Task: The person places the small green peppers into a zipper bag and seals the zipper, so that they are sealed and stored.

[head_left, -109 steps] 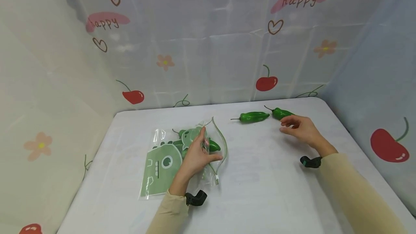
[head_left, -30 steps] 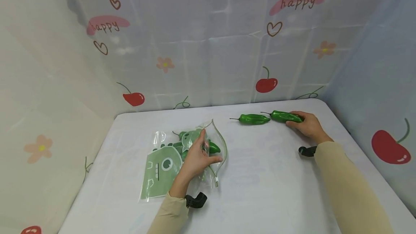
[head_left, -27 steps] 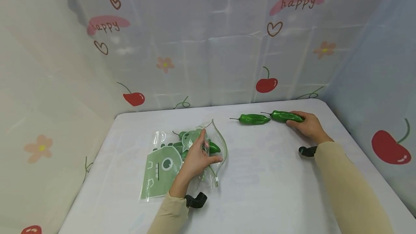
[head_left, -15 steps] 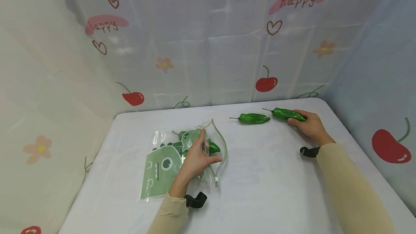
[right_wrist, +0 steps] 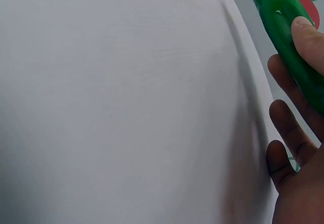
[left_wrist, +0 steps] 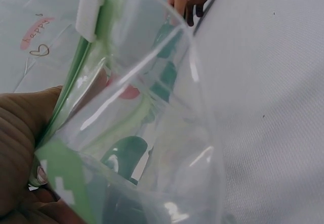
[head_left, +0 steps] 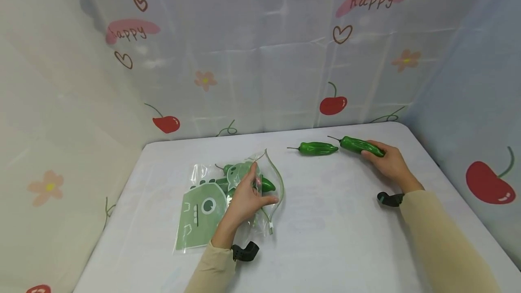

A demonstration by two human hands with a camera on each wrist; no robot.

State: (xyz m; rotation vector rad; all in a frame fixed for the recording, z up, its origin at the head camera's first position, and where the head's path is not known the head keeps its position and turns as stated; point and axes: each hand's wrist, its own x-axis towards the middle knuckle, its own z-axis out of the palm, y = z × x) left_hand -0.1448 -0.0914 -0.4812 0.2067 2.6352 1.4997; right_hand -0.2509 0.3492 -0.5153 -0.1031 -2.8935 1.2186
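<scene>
In the head view, my left hand (head_left: 244,200) holds a clear zip bag (head_left: 199,220) with a green cartoon dinosaur print near its mouth, thumb and forefinger spread. A green pepper tip (head_left: 267,184) shows inside the bag. The left wrist view has the bag's white slider (left_wrist: 87,15) above the hand (left_wrist: 23,148), whose fingers are partly hidden. At the table's far right, my right hand (head_left: 388,162) pinches a green chili pepper (head_left: 356,144) by its tip end. The right wrist view shows the thumb on this pepper (right_wrist: 283,27), the other fingers loosely bent.
Another green chili pepper (head_left: 317,148) lies on the white table (head_left: 325,238) just left of the held one. Printed curtains (head_left: 293,67) stand behind the table and at both sides.
My right hand, earlier beside the pepper with nothing in its grasp, has taken hold of it, and the pepper has shifted slightly right. The left hand and bag have stayed in place.
</scene>
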